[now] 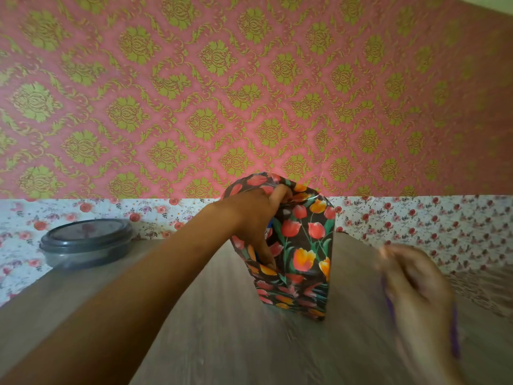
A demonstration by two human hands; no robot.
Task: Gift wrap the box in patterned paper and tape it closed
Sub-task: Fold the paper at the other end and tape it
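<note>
Forearm and left hand [255,215]: wrapped box [297,287] held upright, top end not yet taped.
We log our left grip curled over the loose top fold of the patterned paper [302,232], thumb pressed down the side flap. The wrapped box stands on end at mid tabletop [222,329], with a lidded container [86,243] well apart to the left. Our right hand [416,295] is blurred, with something purple against it, so we cannot tell its grip. Risks, as we judge them: a sideways pull tips the tall box, and a slackened hold lets the glossy fold spring open before tape lands.
</note>
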